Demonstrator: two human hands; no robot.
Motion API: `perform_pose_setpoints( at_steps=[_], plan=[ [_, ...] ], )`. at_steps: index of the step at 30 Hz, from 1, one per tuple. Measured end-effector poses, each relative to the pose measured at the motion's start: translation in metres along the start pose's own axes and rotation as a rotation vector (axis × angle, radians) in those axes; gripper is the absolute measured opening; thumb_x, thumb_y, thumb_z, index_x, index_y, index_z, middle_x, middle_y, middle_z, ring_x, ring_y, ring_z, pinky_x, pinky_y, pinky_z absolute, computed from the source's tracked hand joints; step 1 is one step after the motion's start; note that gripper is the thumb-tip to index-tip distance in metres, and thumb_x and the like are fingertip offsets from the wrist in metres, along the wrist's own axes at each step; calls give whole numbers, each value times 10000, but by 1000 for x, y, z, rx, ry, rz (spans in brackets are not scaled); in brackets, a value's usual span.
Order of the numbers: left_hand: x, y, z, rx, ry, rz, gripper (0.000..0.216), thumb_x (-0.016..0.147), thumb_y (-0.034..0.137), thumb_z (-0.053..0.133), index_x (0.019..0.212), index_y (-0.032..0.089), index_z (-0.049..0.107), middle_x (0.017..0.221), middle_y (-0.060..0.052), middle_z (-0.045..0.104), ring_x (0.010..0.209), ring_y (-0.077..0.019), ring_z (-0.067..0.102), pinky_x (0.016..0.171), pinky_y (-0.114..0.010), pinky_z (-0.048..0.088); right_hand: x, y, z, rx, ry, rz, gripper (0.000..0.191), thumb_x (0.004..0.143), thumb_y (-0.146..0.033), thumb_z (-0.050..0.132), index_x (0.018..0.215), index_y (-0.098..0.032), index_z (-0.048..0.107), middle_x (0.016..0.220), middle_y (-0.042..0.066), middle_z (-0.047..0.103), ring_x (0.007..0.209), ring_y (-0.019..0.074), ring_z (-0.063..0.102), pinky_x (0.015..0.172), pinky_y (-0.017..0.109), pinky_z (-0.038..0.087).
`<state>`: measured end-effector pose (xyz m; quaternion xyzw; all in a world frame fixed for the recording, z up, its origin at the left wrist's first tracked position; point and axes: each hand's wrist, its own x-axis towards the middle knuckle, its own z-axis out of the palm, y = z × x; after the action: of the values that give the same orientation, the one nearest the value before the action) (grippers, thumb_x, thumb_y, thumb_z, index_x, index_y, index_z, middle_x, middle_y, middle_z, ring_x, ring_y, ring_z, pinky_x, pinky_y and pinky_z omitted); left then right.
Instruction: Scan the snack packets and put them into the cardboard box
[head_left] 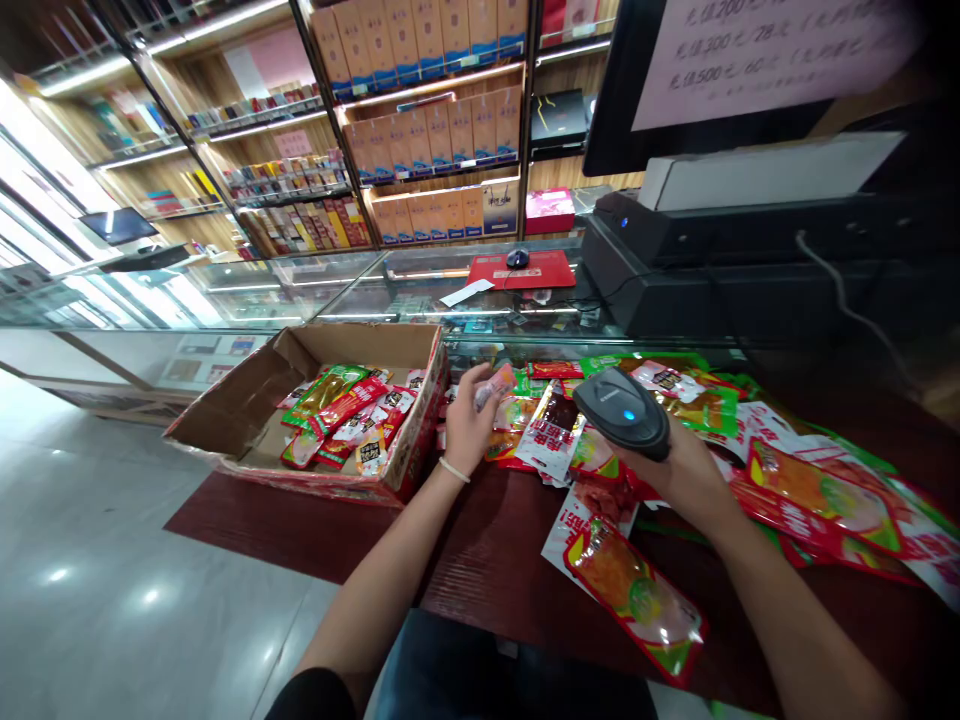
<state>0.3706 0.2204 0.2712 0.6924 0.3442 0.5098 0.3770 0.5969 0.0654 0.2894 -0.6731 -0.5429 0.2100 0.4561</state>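
My left hand (466, 432) is closed on a small pink snack packet (498, 384), held over the pile just right of the cardboard box. In my right hand (694, 480) is a dark barcode scanner (624, 405) with a blue light on top, its head pointing left toward the packets. A red-and-white snack packet (553, 435) lies between the two hands. Closer to me, a red-edged packet (637, 595) with a green print rests near the table's front edge. The open cardboard box (405, 470) holds several red, green and white packets (349, 410).
More packets (825, 490) are heaped to the right on the dark red-brown table (487, 560). Behind stands a glass counter (420, 300) with a mouse (517, 259) on a red mat (551, 270). A monitor (615, 110) and black cash-desk equipment (652, 290) rise at right.
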Motion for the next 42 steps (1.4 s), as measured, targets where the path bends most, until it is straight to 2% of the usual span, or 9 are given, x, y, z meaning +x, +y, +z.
perform_pose_setpoints(
  at_steps=[5,9,12,17,24,30,34,37,42],
  plan=[
    [13,-2,25,-641,-19,-425,349,720,280,763,1028,153,659,980,-52,707,884,-180,662,869,-346,530,-1,-7,-1,46,98,-18,568,774,-472,675,1263,-251,490,1185,70,652,1075,264,608,934,390,483],
    [4,-13,31,-948,-19,-597,295,749,244,753,1018,168,658,1059,-44,706,939,-140,666,913,-308,529,-1,-7,-2,28,115,-28,604,782,-465,664,1303,-245,451,1181,73,655,1099,259,605,919,374,488],
    [-5,-17,29,-1023,14,-642,226,781,201,724,995,172,660,1073,-38,708,984,-143,664,946,-323,527,-2,-7,1,-59,16,16,605,771,-422,680,1302,-265,434,1142,52,680,1070,257,631,894,373,492],
    [-10,-17,30,-1024,12,-607,248,802,203,704,1043,170,655,1130,-54,695,1044,-162,651,976,-347,515,-5,-13,11,-76,-183,31,647,753,-380,689,1328,-277,413,1100,55,703,978,263,674,815,375,518],
    [-11,-24,32,-956,77,-645,254,754,206,739,985,183,635,1099,-42,704,988,-158,671,925,-331,538,-6,-5,12,-131,-237,0,563,746,-350,683,1281,-258,534,1126,37,702,1056,280,641,875,403,499],
    [-11,-27,33,-971,20,-587,261,767,255,739,1002,177,656,1109,-55,698,1029,-168,653,963,-356,518,-5,-13,11,-99,-216,3,518,763,-374,665,1253,-246,557,1092,37,714,1002,268,657,842,383,508],
    [-11,-20,37,-769,72,-533,352,724,248,760,1056,185,662,1044,-45,709,944,-174,672,897,-345,533,-4,-6,10,-121,-146,-8,497,769,-412,670,1224,-234,579,1092,47,713,975,270,659,838,390,511],
    [-11,14,24,-468,53,-324,297,769,285,722,1049,192,687,975,-39,725,876,-183,680,849,-320,534,-2,0,9,-135,-58,-5,440,784,-423,653,1170,-217,606,1071,53,716,947,269,664,816,381,517],
    [-10,92,-39,147,-259,218,266,882,254,598,1131,285,686,1115,-25,720,989,-192,678,906,-306,510,1,-2,8,-106,-1,-11,445,811,-472,621,1178,-221,610,1109,54,710,981,277,659,828,378,525]
  ],
)
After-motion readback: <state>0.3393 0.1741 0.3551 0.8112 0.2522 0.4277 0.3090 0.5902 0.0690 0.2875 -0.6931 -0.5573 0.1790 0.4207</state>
